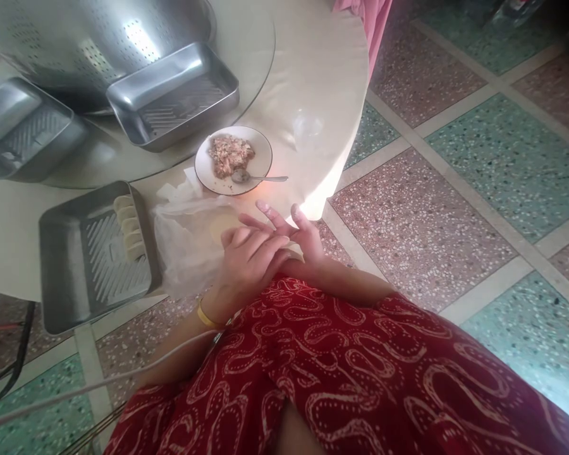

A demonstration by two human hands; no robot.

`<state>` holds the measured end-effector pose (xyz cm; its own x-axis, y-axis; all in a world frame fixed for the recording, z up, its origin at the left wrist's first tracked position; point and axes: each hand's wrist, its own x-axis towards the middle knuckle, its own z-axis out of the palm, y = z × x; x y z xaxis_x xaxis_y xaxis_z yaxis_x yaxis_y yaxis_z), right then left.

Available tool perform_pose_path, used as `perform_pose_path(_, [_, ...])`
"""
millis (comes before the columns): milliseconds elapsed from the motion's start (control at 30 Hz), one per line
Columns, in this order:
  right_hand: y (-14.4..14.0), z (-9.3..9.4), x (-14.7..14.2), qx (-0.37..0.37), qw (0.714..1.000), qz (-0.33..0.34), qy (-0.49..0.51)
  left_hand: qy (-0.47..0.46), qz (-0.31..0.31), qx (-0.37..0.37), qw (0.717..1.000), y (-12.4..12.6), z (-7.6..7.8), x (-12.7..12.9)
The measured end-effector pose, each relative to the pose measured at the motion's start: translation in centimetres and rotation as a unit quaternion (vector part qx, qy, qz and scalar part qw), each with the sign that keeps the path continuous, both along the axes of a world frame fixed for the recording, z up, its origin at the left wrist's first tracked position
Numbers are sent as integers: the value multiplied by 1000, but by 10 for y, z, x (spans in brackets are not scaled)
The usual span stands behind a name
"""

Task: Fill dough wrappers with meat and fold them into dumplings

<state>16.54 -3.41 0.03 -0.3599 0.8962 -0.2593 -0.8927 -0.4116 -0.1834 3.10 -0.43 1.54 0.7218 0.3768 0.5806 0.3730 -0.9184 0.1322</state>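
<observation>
My left hand (pixel 249 256), with a yellow band at the wrist, lies across the palm of my right hand. Between its thumb and fingers shows the pale edge of a dumpling wrapper (pixel 294 250); most of it is covered, so whether it is filled cannot be seen. My right hand (pixel 308 239) is turned palm up beneath, its fingers spread and dusted white at the tips. Just beyond sits a white plate (pixel 264 140) of minced filling (pixel 231 155) with a spoon (pixel 270 179). Round wrappers (pixel 224 227) lie under a clear plastic bag (pixel 183 246) beside my left hand.
A metal tray (pixel 88 243) holds a row of several dumplings (pixel 129 227) and juts past the table edge. Two more metal trays (pixel 171 88) and a big perforated pot (pixel 76 38) stand on the glass turntable. A white cable (pixel 99 382) crosses my left arm.
</observation>
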Motion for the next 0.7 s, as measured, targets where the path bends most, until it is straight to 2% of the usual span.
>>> perform_pose_path(133, [0, -10, -1, 14, 1000, 18, 4, 3, -15, -52, 999, 0, 1, 2])
perform_pose_path(233, [1, -15, -1, 42, 999, 24, 14, 16, -16, -61, 998, -1, -1, 2])
perform_pose_path(367, [0, -10, 0, 44, 999, 12, 13, 31, -25, -52, 998, -1, 0, 2])
perform_pose_path(600, [0, -5, 2, 17, 999, 39, -29, 66, -63, -37, 995, 2, 2, 5])
perform_pose_path(700, [0, -9, 1, 16, 998, 35, -46, 55, -51, -74, 994, 2, 0, 6])
